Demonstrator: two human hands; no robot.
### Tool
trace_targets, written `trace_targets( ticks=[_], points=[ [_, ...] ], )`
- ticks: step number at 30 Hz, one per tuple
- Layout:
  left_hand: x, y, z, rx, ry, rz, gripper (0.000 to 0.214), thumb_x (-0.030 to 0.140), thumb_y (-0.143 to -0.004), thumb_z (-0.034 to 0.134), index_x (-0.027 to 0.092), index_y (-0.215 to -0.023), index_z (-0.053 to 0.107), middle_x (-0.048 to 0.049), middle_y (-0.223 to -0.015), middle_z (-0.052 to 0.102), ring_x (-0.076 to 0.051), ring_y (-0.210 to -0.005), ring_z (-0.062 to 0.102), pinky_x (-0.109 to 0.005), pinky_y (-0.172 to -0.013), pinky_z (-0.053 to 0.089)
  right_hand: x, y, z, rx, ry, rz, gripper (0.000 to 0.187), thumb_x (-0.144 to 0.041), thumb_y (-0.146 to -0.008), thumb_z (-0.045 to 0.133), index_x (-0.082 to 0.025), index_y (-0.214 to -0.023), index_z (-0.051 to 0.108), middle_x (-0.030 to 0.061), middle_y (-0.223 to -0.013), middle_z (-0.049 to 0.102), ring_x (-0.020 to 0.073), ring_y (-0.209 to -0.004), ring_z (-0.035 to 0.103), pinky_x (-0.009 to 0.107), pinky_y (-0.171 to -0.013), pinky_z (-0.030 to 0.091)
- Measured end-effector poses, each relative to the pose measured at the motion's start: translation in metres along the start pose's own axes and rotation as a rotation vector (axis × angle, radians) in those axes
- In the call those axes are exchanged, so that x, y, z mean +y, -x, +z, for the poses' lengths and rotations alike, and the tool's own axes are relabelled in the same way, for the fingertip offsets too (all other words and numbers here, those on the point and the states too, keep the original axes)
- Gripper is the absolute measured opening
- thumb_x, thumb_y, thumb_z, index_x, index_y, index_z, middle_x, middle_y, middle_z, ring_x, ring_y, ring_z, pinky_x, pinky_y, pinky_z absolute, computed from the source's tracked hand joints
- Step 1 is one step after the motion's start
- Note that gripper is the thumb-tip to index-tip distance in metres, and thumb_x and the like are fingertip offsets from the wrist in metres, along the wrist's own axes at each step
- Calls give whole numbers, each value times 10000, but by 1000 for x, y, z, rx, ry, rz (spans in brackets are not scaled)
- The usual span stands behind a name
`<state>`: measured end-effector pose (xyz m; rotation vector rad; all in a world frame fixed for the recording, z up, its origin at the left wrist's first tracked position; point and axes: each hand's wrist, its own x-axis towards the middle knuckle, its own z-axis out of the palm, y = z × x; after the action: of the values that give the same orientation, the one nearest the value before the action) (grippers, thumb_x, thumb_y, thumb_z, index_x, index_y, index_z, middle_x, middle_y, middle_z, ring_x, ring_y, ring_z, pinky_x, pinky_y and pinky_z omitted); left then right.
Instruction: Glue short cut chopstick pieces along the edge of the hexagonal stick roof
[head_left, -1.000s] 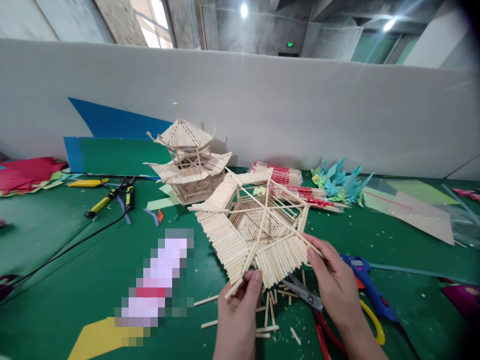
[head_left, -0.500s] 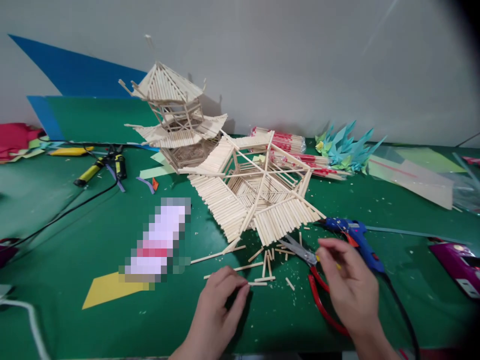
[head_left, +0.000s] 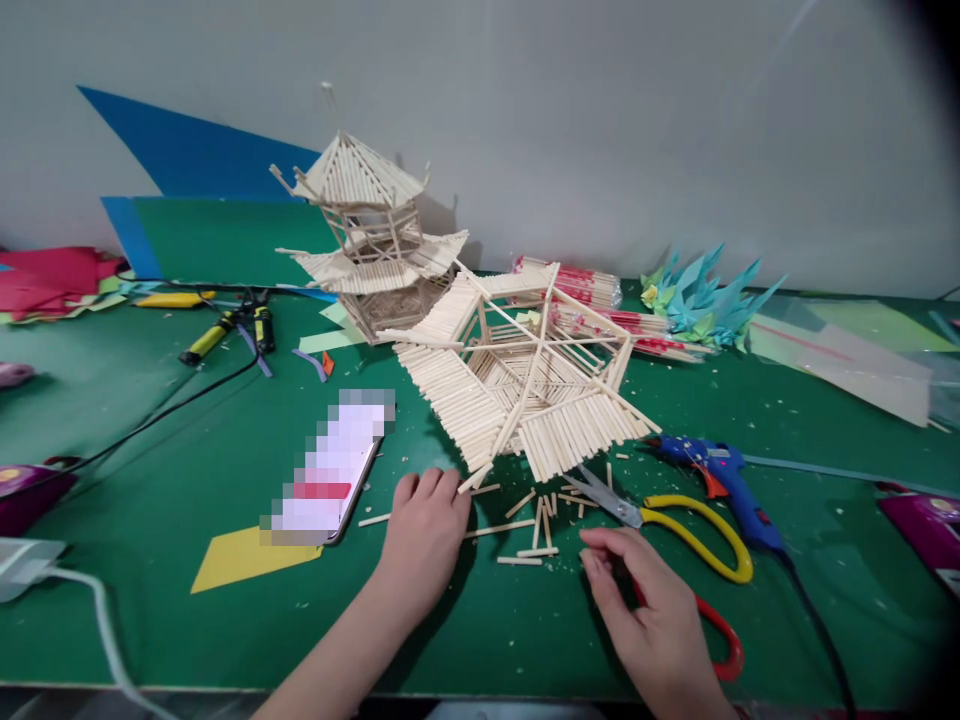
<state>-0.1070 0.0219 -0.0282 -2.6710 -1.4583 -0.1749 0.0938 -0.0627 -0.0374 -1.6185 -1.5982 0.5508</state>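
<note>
Left hand [head_left: 427, 535] has gone forward, right hand [head_left: 649, 605] has come inward

Half a second ago the right hand was covering the yellow handle of the scissors [head_left: 628, 514]; now this handle is in plain view. Both hands are now near the loose sticks [head_left: 538, 552], and the stick frame [head_left: 457, 405] stands without support from any hand. I judge that the small pieces now get the attention.

Counting from left to right: one white plug [head_left: 30, 562], one purple object [head_left: 34, 497], one pair of pliers [head_left: 208, 339], one yellow paper [head_left: 240, 560], one phone [head_left: 334, 460] and one pagoda model [head_left: 364, 175] with two roofs. Next is the left hand, its fingers bent down over a stick; whether they grasp it, I cannot tell, because the tips are hidden. One stick frame is in the middle of the tabletop [head_left: 225, 640], in front of the pagoda model and to its right. Six beams meet at its centre; four sides look covered, two bare. Below it are more than ten loose sticks, too small to count exactly. Behind it are at least two packs of sticks [head_left: 566, 285].

The right hand has its fingers loosely bent and released, with nothing visible in them. Further right: one scissors, one blue paper plant [head_left: 705, 295], one glue gun [head_left: 739, 490].
</note>
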Motion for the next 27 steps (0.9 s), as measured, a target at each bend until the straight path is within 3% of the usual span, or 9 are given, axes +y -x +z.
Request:
trace_targets(
  ticks=[4, 8, 11, 16, 22, 24, 25, 27],
  points=[
    [-10, -4, -2, -11, 44, 44, 249, 44, -785, 420, 167, -747, 633, -93, -750, 638, -247, -725, 542, -391, -685, 376, 7, 3, -11, 25, 60, 24, 111, -257, -814, 501, -240, -916, 542, 16, -805, 598, 139, -685, 579, 225, -618, 480],
    [-16, 3, -8, 11, 125, 80, 232, 135, -839, 397, 183, -844, 624, -73, -773, 624, -210, -739, 528, -335, -650, 374, 13, 5, -16, 45, 83, 45, 125, -269, -813, 503, -243, -927, 548, 14, -824, 596, 134, -704, 585, 212, -635, 485],
    [-7, 9, -9, 0, 157, 150, 195, 170, -834, 432, 193, -844, 625, -62, -819, 631, -206, -780, 527, -340, -681, 369, 13, 5, -17, 64, 80, 52, 126, -268, -812, 504, -235, -922, 556, 19, -842, 606, 130, -719, 597, 198, -640, 490],
    [12, 8, -2, -4, 122, 232, 154, 46, -770, 503, 117, -772, 639, -100, -788, 650, -236, -784, 545, -408, -763, 348, 14, 6, -22, 107, 111, 46, 134, -290, -804, 505, -221, -896, 575, 20, -829, 630, 131, -687, 609, 194, -617, 498],
    [13, 10, -3, 71, 189, 234, 138, 60, -769, 490, 121, -756, 613, -97, -771, 659, -236, -745, 566, -425, -754, 361, 34, 8, -49, 252, 284, 176, 222, -389, -782, 495, -225, -901, 587, 29, -847, 645, 162, -712, 606, 246, -658, 492],
    [17, 16, -10, 108, 337, 215, 158, 70, -783, 443, 147, -800, 581, -73, -779, 650, -210, -726, 568, -390, -734, 383, 44, 8, -62, 318, 350, 250, 273, -441, -761, 499, -227, -907, 587, 34, -844, 642, 178, -701, 600, 274, -670, 489],
    [20, 19, -15, 127, 527, 186, 164, 81, -789, 423, 155, -831, 563, -70, -781, 640, -197, -710, 566, -361, -706, 399, 49, 8, -67, 338, 369, 290, 295, -464, -753, 498, -228, -905, 586, 36, -847, 642, 185, -700, 600, 281, -668, 489],
    [29, 23, -25, 47, 968, 5, 113, 173, -820, 417, 185, -788, 525, -33, -669, 592, -161, -590, 540, -283, -564, 412, 51, 7, -72, 348, 363, 327, 313, -486, -743, 496, -230, -897, 589, 40, -852, 648, 192, -702, 606, 276, -649, 492]
  ],
)
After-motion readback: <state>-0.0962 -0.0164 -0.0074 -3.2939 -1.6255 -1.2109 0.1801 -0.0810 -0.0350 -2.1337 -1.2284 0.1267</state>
